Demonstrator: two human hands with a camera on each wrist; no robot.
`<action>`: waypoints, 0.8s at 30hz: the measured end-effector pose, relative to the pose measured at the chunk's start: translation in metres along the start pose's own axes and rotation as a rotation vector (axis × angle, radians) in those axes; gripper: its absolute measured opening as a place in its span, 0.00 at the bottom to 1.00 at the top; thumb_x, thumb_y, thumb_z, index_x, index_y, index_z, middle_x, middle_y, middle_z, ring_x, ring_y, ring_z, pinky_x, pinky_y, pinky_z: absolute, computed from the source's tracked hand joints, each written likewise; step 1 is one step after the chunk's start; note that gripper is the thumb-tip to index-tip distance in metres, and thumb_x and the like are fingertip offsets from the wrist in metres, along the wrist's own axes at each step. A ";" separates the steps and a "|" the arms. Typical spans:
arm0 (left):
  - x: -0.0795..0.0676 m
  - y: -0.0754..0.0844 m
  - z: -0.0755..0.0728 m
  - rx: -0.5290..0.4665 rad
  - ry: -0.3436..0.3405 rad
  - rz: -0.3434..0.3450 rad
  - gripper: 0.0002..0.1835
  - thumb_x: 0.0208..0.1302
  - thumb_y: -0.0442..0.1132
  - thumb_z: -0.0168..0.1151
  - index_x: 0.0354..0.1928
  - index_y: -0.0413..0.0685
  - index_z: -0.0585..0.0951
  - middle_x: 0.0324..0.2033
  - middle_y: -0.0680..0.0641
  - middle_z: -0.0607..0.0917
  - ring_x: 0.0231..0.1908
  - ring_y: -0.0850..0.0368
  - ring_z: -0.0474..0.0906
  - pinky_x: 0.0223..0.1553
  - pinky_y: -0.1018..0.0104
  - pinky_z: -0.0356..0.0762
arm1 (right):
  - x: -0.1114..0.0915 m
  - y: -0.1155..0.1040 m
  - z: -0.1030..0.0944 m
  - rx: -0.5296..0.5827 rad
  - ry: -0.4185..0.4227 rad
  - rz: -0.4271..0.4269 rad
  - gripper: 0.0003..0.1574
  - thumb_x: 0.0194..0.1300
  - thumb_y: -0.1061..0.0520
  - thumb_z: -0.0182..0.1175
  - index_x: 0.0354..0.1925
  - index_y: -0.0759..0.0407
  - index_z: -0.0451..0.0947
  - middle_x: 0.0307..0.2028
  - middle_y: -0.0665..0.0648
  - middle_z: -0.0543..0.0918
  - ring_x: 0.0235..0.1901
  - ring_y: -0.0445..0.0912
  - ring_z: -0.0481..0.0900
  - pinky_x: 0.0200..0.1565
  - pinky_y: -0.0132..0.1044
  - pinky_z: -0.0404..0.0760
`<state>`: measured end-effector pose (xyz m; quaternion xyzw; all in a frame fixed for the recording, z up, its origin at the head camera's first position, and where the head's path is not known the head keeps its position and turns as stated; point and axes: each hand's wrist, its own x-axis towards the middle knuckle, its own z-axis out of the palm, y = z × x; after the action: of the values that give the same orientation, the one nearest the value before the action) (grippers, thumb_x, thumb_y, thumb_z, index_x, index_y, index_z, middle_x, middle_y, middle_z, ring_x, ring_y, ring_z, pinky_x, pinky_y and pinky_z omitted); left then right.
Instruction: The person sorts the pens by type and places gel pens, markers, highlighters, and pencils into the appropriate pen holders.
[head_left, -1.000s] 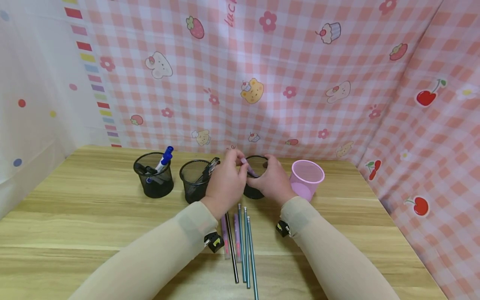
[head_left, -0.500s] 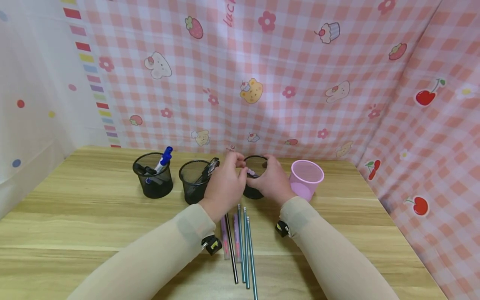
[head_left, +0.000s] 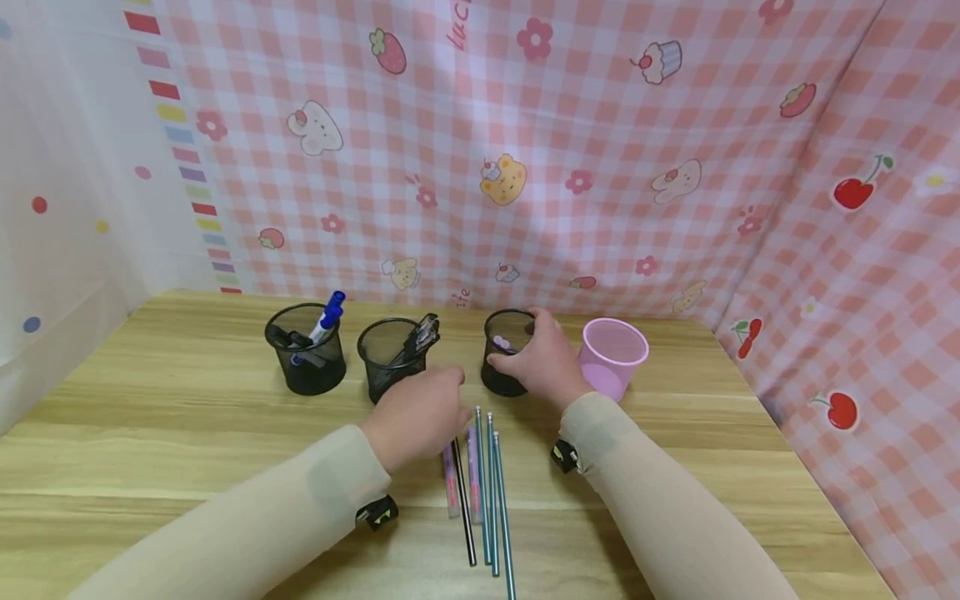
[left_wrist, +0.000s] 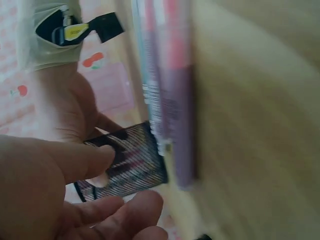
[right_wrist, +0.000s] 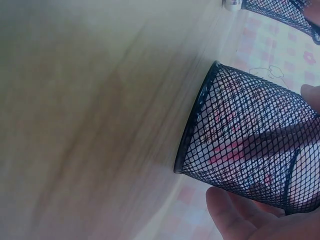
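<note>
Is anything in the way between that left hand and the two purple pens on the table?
Nothing visible blocks the left hand from the purple pens. A black pencil lies between the two pens, but beside them, not across either, so it probably wouldn't hinder a grasp.

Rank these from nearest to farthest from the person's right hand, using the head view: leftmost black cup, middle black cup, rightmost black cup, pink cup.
1. Rightmost black cup: gripped by the right hand.
2. Pink cup: just to that hand's right.
3. Middle black cup: off to its left.
4. Leftmost black cup: farthest left.
</note>
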<state>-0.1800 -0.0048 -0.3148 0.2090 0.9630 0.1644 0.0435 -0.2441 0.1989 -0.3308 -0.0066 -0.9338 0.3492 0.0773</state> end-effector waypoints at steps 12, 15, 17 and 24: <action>-0.006 -0.018 0.011 0.103 -0.138 -0.022 0.19 0.74 0.51 0.65 0.50 0.40 0.81 0.34 0.46 0.86 0.33 0.54 0.80 0.43 0.52 0.85 | 0.000 -0.002 -0.001 0.007 -0.009 0.018 0.67 0.52 0.41 0.81 0.77 0.62 0.58 0.65 0.68 0.77 0.63 0.60 0.78 0.67 0.54 0.77; -0.005 -0.020 0.012 0.105 -0.143 -0.019 0.19 0.74 0.50 0.65 0.50 0.40 0.81 0.34 0.47 0.85 0.34 0.54 0.80 0.46 0.51 0.85 | 0.000 -0.001 0.000 0.005 -0.007 0.017 0.66 0.52 0.41 0.81 0.77 0.62 0.58 0.65 0.68 0.78 0.63 0.60 0.79 0.66 0.54 0.77; -0.005 -0.022 0.012 0.106 -0.148 -0.018 0.19 0.74 0.50 0.65 0.50 0.39 0.80 0.34 0.47 0.84 0.34 0.54 0.80 0.48 0.51 0.84 | 0.001 0.000 0.000 0.003 -0.007 0.015 0.66 0.52 0.41 0.81 0.77 0.62 0.58 0.65 0.68 0.78 0.63 0.60 0.79 0.66 0.54 0.77; -0.004 -0.024 0.013 0.089 -0.173 -0.021 0.19 0.75 0.49 0.65 0.49 0.38 0.81 0.36 0.46 0.85 0.34 0.53 0.78 0.48 0.50 0.84 | 0.001 0.000 0.000 0.004 -0.001 0.010 0.66 0.52 0.41 0.81 0.77 0.62 0.59 0.65 0.68 0.78 0.63 0.61 0.78 0.67 0.54 0.77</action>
<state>-0.1839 -0.0228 -0.3348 0.2142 0.9641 0.1025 0.1188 -0.2451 0.1990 -0.3313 -0.0108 -0.9332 0.3514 0.0751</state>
